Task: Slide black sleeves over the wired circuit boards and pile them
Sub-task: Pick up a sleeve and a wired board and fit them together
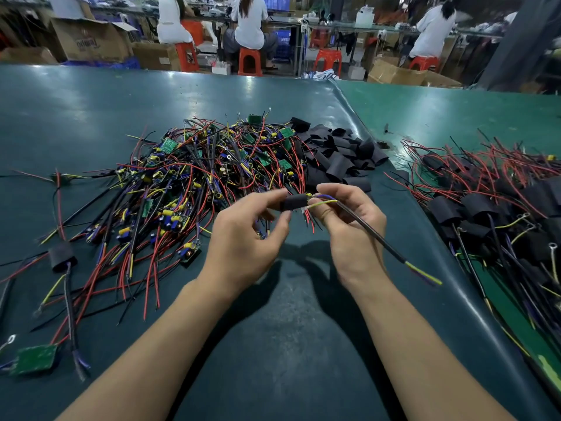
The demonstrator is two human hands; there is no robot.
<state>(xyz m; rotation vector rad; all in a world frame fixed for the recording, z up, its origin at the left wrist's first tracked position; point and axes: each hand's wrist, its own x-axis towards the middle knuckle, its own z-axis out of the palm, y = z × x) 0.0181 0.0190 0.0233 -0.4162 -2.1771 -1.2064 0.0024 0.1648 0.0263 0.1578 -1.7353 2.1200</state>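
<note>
On the green table mat [91,117], the bare boards pile [197,165] fills the middle and the finished pile [491,202] the right edge. Above the near edge, left hand [249,232] pinches a black sleeve [293,202]; right hand [352,226] grips its cable [373,235]. Sleeving seems almost finished; next, I think, comes piling it right.

The short black sleeve [294,202] pinched between the left hand's [247,229] fingertips [280,194] covers the circuit board inside it, so the board cannot be seen. The right hand's [349,226] curled fingers [329,189] hide where the black sheathed cable [376,238] meets that board. Far left of the fingers, a green bare circuit board [33,360] is blurred, its wires cut by the picture's edge. Right of the fingers, the pile of sleeved boards [501,214] runs off the edge.
</note>
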